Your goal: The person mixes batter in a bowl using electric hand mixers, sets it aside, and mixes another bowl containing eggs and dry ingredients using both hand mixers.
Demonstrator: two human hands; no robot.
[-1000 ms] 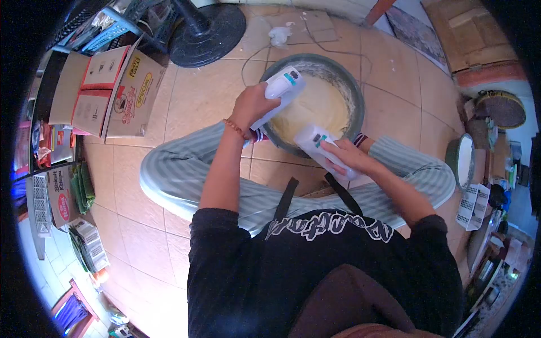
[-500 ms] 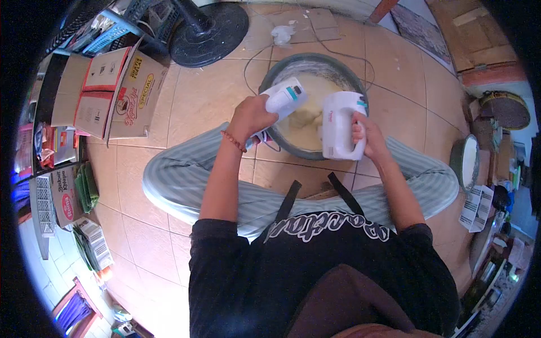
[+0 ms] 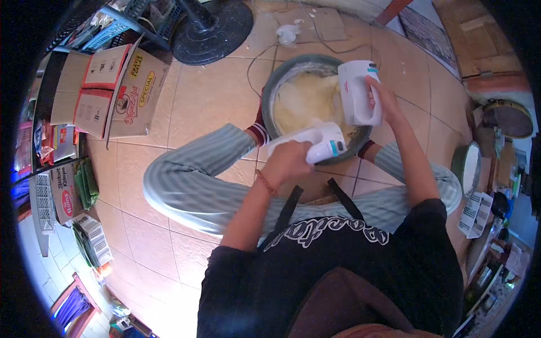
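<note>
A wide dark-rimmed basin [image 3: 269, 84] stands on the floor between my feet, with pale yellow batter [image 3: 304, 104] inside. My left hand [image 3: 288, 162] is closed round the handle of a white hand mixer [image 3: 324, 138] over the basin's near rim. Fingers of my right hand [image 3: 384, 102] wrap the handle of a second white hand mixer [image 3: 354, 93], held over the basin's right side. The beaters of both mixers are hidden or too blurred to make out.
A cardboard box [image 3: 135, 96] stands at the left beside a shelf. A round black stand base [image 3: 217, 34] sits at the back. Cords [image 3: 321, 36] run across the floor behind the basin. A tub of white contents [image 3: 470, 169] is at the right.
My left hand has brought its mixer nearer my body and to the right, over the near rim. My right hand's mixer has moved away from me and slightly right.
</note>
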